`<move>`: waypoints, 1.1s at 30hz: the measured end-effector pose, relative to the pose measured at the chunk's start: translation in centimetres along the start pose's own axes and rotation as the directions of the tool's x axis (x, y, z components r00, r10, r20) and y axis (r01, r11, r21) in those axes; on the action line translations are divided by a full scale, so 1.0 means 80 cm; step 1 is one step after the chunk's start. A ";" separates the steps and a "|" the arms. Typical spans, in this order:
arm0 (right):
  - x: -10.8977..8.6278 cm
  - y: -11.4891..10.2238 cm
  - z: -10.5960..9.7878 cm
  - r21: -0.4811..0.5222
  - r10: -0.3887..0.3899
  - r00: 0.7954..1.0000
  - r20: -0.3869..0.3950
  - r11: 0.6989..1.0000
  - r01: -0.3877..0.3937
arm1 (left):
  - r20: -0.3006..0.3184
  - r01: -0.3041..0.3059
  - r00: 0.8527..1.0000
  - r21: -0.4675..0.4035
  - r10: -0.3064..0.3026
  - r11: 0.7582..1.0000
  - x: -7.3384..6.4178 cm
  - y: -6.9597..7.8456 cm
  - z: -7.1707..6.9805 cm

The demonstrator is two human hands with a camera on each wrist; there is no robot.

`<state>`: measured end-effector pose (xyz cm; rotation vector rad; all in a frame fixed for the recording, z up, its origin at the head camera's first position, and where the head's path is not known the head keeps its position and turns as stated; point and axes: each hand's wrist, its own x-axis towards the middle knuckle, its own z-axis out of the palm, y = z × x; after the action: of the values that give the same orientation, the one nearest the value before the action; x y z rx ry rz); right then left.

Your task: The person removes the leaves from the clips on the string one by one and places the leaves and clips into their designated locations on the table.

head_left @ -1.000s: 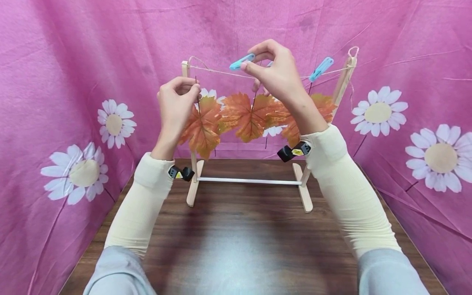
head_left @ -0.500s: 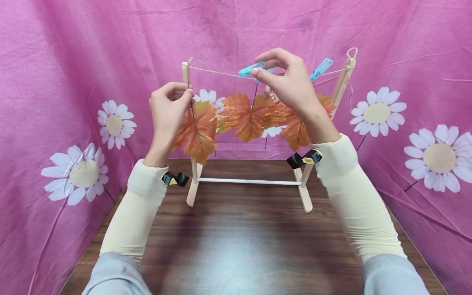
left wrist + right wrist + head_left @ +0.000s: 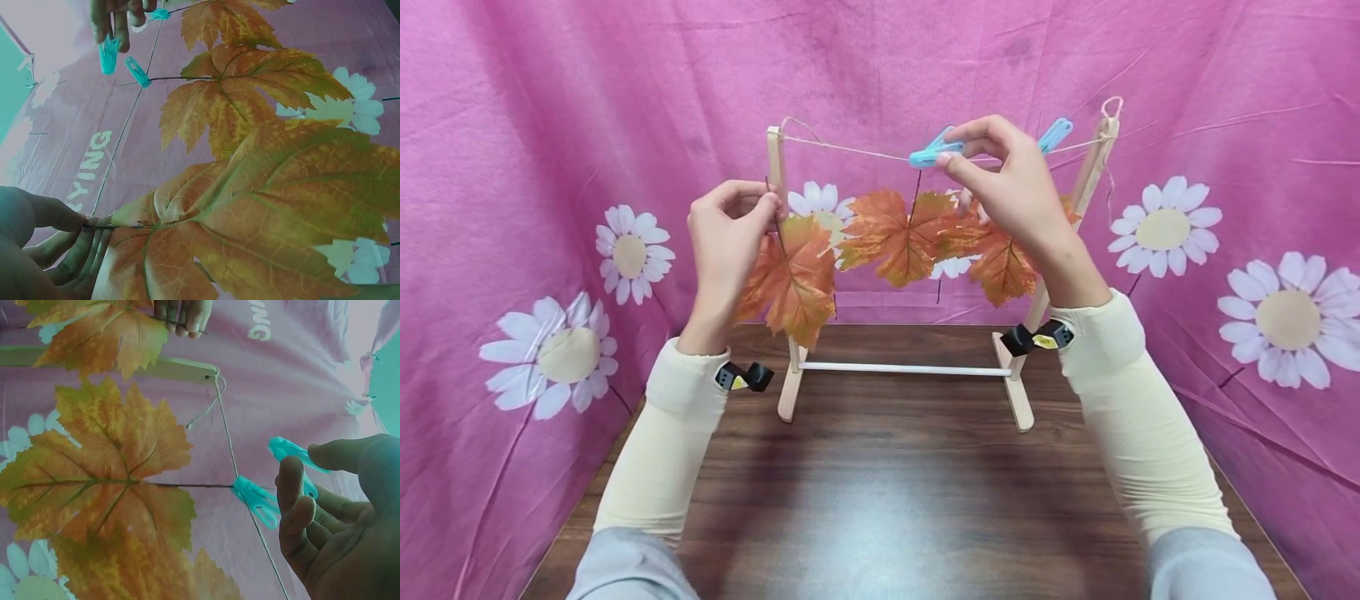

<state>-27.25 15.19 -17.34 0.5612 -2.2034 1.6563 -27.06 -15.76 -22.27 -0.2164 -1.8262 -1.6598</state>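
Note:
My left hand (image 3: 730,242) pinches the thin stem of an orange-green artificial maple leaf (image 3: 797,287) beside the rack's left post. In the left wrist view, the stem (image 3: 119,226) lies between thumb and fingers. A blue clothespin (image 3: 286,449) is held between thumb and fingers of my right hand (image 3: 1018,187), close to the twine (image 3: 850,148). Right by it, another blue clothespin (image 3: 255,499) clips the stem of the middle leaf (image 3: 898,237) to the twine. Farther right hangs another leaf (image 3: 1003,271), and a clothespin (image 3: 1056,135) sits on the twine beyond my right hand.
Twine runs between the left post (image 3: 777,162) and right post (image 3: 1093,171) of a wooden rack. A white rod (image 3: 902,368) joins its feet on the dark wooden table (image 3: 865,483). Pink cloth (image 3: 700,83) with white daisies surrounds the table.
My left hand has moved left and down with the leaf, which now tilts. My right hand has shifted right and down with its clothespin, to the one clipped over the middle leaf.

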 end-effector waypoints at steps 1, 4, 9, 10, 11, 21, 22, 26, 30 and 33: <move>-0.001 0.002 -0.002 0.003 -0.008 1.000 0.002 1.000 0.008 | -0.001 0.003 1.000 -0.004 -0.003 1.000 -0.001 -0.001 -0.001; -0.006 0.005 -0.008 -0.024 -0.033 0.999 0.005 0.999 0.033 | -0.003 0.015 1.000 -0.006 -0.016 1.000 -0.004 -0.003 -0.004; -0.013 0.011 -0.015 -0.068 -0.032 0.999 0.003 0.997 0.032 | 0.001 0.038 0.999 -0.025 -0.038 0.999 -0.010 -0.008 -0.009; -0.015 0.013 -0.016 -0.068 -0.025 1.000 0.003 0.997 0.025 | 0.002 0.042 0.999 -0.030 -0.042 0.999 -0.010 -0.009 -0.010; -0.016 0.014 -0.017 -0.068 -0.019 1.000 0.002 0.997 0.019 | 0.004 0.043 0.999 -0.032 -0.043 0.999 -0.012 -0.009 -0.010; -0.031 0.031 -0.032 -0.108 -0.006 1.000 -0.022 0.994 0.004 | 0.038 0.069 0.997 -0.079 -0.066 0.994 -0.024 -0.020 -0.015; -0.033 0.033 -0.034 -0.108 -0.002 1.000 -0.023 0.994 0.000 | 0.041 0.075 0.997 -0.092 -0.071 0.993 -0.026 -0.021 -0.015; -0.038 0.041 -0.041 -0.080 0.021 0.999 -0.032 0.997 -0.024 | 0.064 0.089 0.995 -0.133 -0.081 0.987 -0.030 -0.026 -0.015; -0.043 0.048 -0.047 -0.078 0.039 0.998 -0.044 0.996 -0.042 | 0.079 0.121 0.991 -0.182 -0.108 0.976 -0.035 -0.029 -0.014; -0.048 0.052 -0.050 -0.092 0.042 0.998 -0.056 0.995 -0.047 | 0.086 0.148 0.987 -0.211 -0.133 0.966 -0.039 -0.031 -0.013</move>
<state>-25.89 20.48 -21.60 0.4406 -2.2553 1.5617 -25.60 -16.27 -26.03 -0.2466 -1.7441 -1.9767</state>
